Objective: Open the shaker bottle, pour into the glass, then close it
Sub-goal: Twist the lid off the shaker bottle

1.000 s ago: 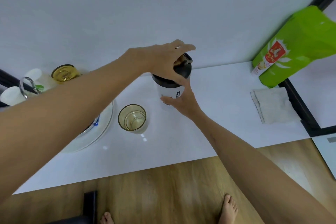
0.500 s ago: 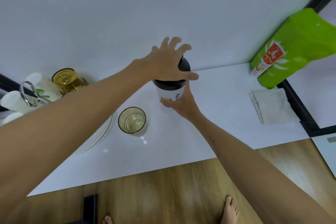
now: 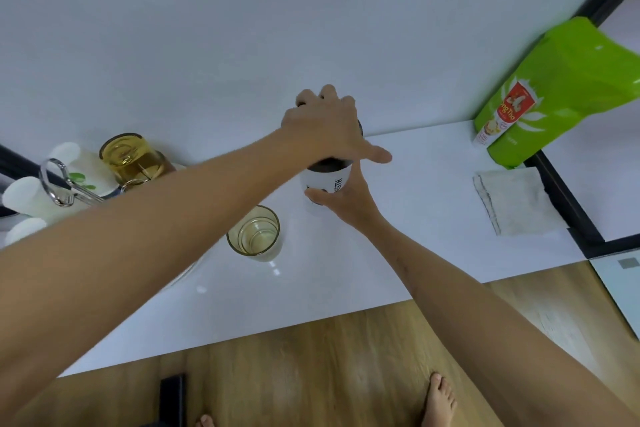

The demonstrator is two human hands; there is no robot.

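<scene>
The shaker bottle point(image 3: 327, 180) stands upright on the white tabletop point(image 3: 415, 218), its long axis vertical, and both grips meet on it: the left hand point(image 3: 325, 128) sits directly on top, palm down over the dark lid, fingers curled round the far rim and thumb stretched out to the right; the right hand point(image 3: 341, 203) comes from the near side and clasps the white body just below the left grip, fingers wrapped round the lower wall; so the lid lies straight under the left grip and the body straight above and beyond the right one; the lid is mostly hidden by the palm, so I cannot tell whether it is screwed down; the glass point(image 3: 255, 231) stands near the right grip, to its left and nearer the person, apart from the bottle, with a little pale liquid in it; judging from that, the step in hand looks like a twist about the vertical axis, the left forearm reaching across from the left, wrist bent down, the right forearm angled up from below to brace.
</scene>
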